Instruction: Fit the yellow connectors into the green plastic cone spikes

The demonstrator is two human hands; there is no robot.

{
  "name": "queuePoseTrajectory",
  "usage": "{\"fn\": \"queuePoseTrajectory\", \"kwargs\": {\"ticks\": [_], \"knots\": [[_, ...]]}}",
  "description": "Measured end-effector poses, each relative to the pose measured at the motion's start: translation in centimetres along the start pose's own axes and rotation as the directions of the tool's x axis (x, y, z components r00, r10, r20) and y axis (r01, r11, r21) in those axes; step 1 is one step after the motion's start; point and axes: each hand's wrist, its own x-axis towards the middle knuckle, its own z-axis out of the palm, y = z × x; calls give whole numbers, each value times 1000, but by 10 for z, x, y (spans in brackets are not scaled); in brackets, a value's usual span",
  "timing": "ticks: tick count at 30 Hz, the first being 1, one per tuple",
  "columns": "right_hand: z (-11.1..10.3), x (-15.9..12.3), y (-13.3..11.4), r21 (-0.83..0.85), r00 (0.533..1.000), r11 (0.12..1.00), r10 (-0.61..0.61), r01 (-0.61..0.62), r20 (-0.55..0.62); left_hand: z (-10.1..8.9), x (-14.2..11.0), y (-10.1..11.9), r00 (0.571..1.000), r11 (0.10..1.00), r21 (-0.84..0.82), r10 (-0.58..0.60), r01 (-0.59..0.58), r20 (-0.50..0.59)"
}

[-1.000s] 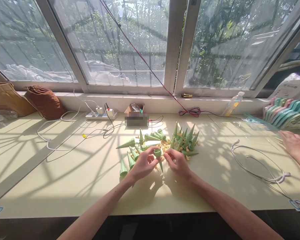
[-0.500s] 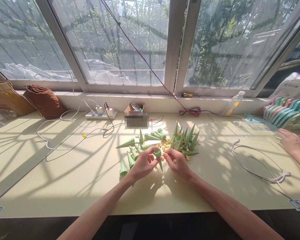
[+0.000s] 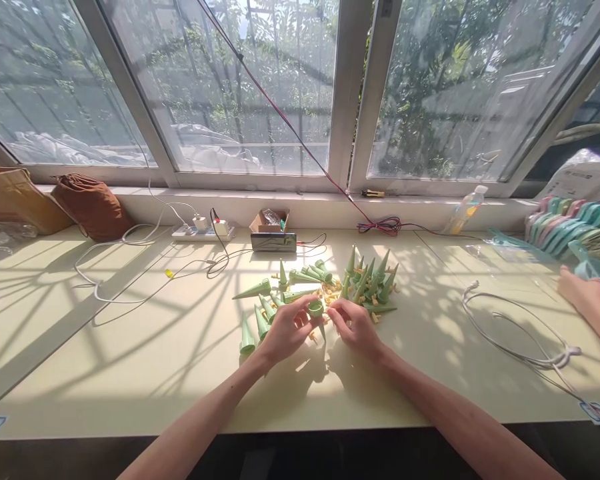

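My left hand [image 3: 291, 328] is closed around a green plastic watering spike [image 3: 316, 309], its round open end up and its pointed tip down. Close by on the right, my right hand [image 3: 354, 324] pinches at the spike's side; a small yellowish piece seems to be between the fingertips, mostly hidden. Loose green spikes [image 3: 247, 340] lie and stand to the left and behind my left hand. Behind my right hand stands a cluster of green spikes [image 3: 379, 272], with yellow pieces sticking out of several. Small yellow valve pieces [image 3: 331, 289] are heaped between the two groups.
Behind the spikes are a phone [image 3: 273, 243] and a small open carton [image 3: 261, 221]. A power strip [image 3: 203, 233] with cables lies back left. At right are a coiled white cable [image 3: 525, 353], a bottle [image 3: 467, 210], and another person's hand [image 3: 581, 293] beside coloured plastic pieces [image 3: 555, 227].
My hands and the spike stay almost in place. The other person's hand at right has shifted slightly, and a teal plastic piece now shows by it.
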Motion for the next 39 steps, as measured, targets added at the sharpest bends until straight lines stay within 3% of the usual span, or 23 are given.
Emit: {"fn": "queuePoseTrajectory", "kwargs": {"ticks": [22,39], "knots": [[-1,0,-4,35,1000,999,-6,5,14,0,-2,-3,998,995,-66,69,-69,-2],[-2,1,-6,24,1000,1000,-10,10,15,-1,-4,-1,999,994,-108,-10,14,45]]}}
